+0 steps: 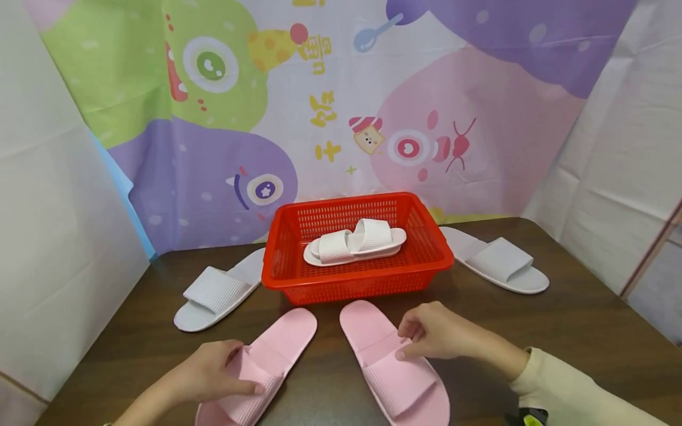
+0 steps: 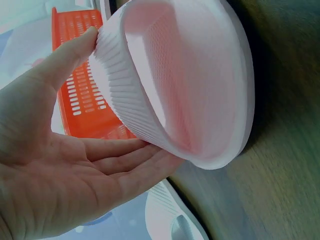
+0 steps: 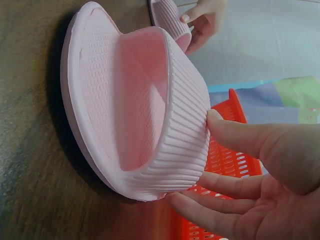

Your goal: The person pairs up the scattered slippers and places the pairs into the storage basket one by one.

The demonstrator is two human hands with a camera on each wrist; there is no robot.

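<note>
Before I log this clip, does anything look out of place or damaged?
No damage shows, pink slippers included. Mildly odd: the cartoon backdrop hangs sideways, its faces tipped over, and two white slippers lie split either side of the red basket while the white pair inside sits together.

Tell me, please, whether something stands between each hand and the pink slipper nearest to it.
Nothing visible does. The left hand touches the left pink slipper on its ribbed strap, and the right hand touches the right pink slipper likewise. The red perforated basket stands beyond both slippers.
</note>
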